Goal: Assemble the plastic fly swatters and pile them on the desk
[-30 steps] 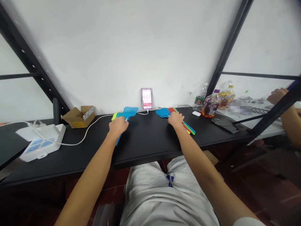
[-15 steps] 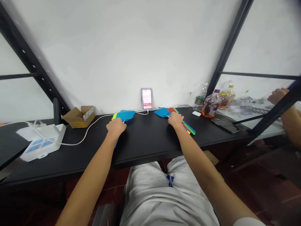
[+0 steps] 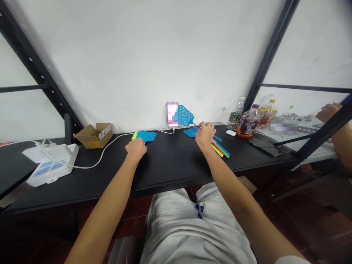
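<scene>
The person's light trousers [image 3: 176, 227] are nearest, below the front edge of the black table [image 3: 165, 161]. The left hand [image 3: 136, 148] is positioned low over the table, fingers curled around the shaft of the left blue swatter [image 3: 148, 136]; this swatter's head extends just beyond the knuckles, with a lime-green swatter [image 3: 134, 135] beside it, partly covered. A bundle of coloured handles [image 3: 218, 150] lies on the table, just beside and below the right hand [image 3: 205, 135]. The right fingers grasp the thin shaft of the raised blue swatter [image 3: 185, 115]; its head is tilted up, beyond the fingertips and to their left. Another blue swatter head [image 3: 189, 132] rests beneath it on the table. Farther back, the phone [image 3: 171, 116] stands against the white wall [image 3: 137, 66], partly covered by the raised head.
</scene>
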Motion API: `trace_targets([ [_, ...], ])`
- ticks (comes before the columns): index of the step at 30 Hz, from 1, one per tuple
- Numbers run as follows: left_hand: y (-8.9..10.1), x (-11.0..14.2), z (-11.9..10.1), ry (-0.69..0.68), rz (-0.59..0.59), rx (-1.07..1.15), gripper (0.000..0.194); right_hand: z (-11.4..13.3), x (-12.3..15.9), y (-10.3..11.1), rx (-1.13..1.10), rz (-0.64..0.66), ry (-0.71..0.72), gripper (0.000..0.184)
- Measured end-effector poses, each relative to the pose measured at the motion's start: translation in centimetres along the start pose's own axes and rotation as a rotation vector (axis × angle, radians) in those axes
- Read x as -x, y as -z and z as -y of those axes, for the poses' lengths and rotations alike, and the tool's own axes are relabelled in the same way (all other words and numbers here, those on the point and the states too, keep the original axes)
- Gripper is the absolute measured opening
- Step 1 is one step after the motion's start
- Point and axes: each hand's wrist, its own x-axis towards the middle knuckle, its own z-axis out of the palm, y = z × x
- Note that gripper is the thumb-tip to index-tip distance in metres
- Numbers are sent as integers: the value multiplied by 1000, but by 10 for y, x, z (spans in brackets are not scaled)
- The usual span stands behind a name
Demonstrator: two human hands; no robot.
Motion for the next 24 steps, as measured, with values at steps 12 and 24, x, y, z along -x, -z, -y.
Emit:
trace_targets([
  [12, 5, 13, -6, -46, -122, 16, 44, 13, 6, 7, -388, -19, 153, 41],
  [24, -16, 49, -59, -667, -159, 258, 30, 23, 11, -23, -1044, 473, -299, 34],
])
